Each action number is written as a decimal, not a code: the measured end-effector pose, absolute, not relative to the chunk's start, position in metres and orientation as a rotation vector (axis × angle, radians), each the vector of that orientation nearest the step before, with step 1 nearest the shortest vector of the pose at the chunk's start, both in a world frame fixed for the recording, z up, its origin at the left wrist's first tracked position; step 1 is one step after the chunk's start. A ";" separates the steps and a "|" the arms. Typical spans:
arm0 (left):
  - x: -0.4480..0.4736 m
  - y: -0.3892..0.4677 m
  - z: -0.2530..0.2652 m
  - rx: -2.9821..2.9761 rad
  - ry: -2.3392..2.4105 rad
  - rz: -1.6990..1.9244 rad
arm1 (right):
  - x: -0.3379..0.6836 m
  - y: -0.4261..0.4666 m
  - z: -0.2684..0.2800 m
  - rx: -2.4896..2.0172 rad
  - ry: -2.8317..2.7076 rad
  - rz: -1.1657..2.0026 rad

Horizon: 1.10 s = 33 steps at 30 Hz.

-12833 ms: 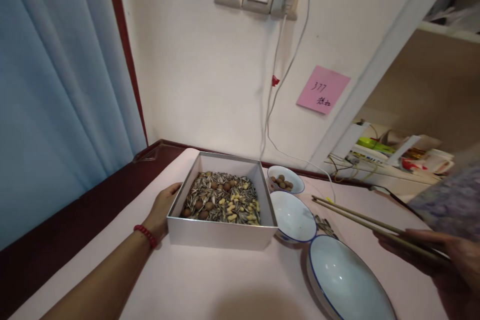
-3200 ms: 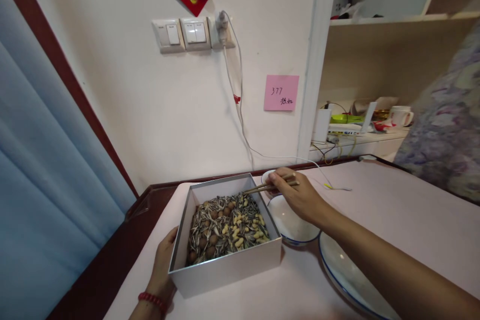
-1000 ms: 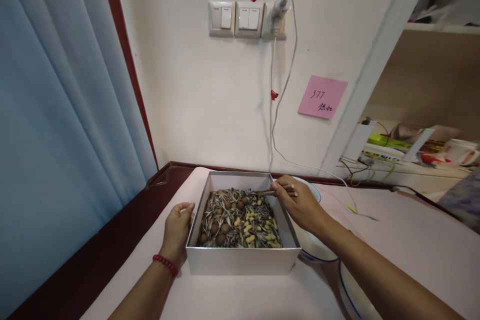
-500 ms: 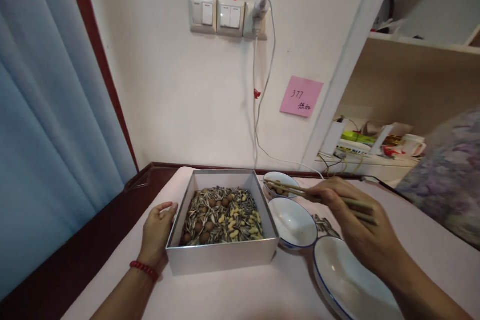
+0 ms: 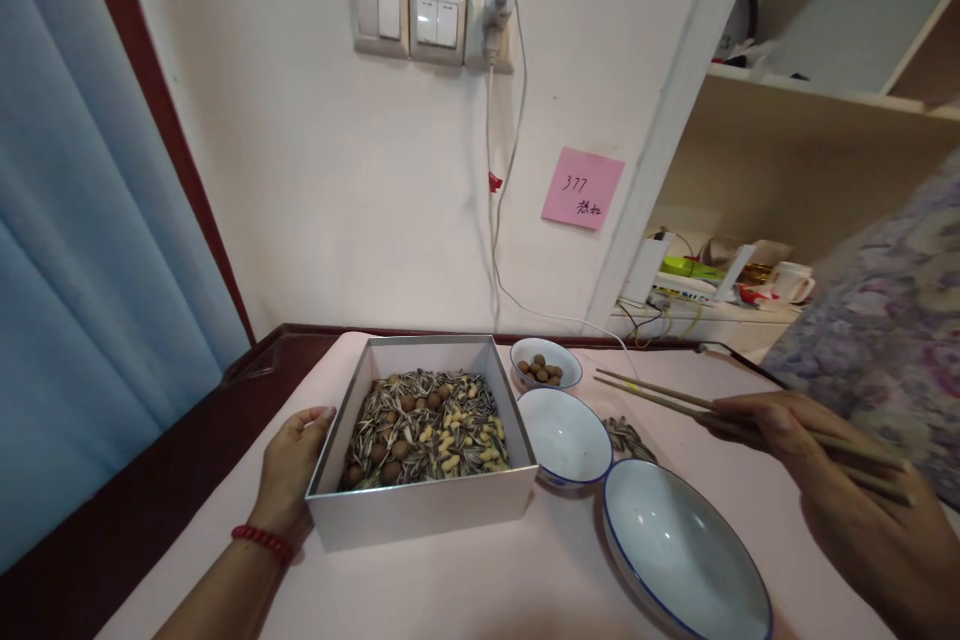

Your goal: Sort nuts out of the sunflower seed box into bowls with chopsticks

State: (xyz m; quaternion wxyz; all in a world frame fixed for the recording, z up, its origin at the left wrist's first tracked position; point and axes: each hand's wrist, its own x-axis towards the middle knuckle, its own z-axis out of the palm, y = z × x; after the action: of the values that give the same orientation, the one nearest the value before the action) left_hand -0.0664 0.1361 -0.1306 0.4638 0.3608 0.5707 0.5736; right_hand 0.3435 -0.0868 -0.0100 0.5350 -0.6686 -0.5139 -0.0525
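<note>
Box (image 5: pixel 424 515): seeds (image 5: pixel 371 425), peanuts (image 5: pixel 448 445), brown balls (image 5: pixel 400 449); small bowl (image 5: pixel 571 373): brown balls. Left hand (image 5: pixel 292 465) beside box, grip unclear; right hand (image 5: pixel 847 510) pinching chopsticks (image 5: pixel 652 388).

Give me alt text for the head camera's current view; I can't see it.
The right hand holds chopsticks above a pink tabletop, while the left hand is at the left side of an open box of striped seeds, peanuts and round brown nuts. Right of the box are three bowls, the farthest holding more brown nuts, and a pile of striped seeds.
</note>
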 end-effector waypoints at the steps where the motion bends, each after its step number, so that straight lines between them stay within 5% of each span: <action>1: -0.067 0.137 -0.132 0.892 1.405 1.419 | 0.336 -0.082 -0.007 -1.555 -1.236 -0.110; 14: -0.062 0.131 -0.130 0.885 1.436 1.436 | 0.249 0.032 -0.010 -1.329 -1.652 0.401; 33: -0.055 0.120 -0.113 0.817 1.429 1.411 | 0.244 0.073 -0.033 -1.378 -1.643 0.440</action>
State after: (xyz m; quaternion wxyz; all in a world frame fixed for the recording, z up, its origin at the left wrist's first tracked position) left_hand -0.0551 0.1199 -0.1131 0.4677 0.3332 0.5824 0.5753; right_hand 0.2439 0.0727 -0.0332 0.4585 -0.5595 -0.6669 0.1788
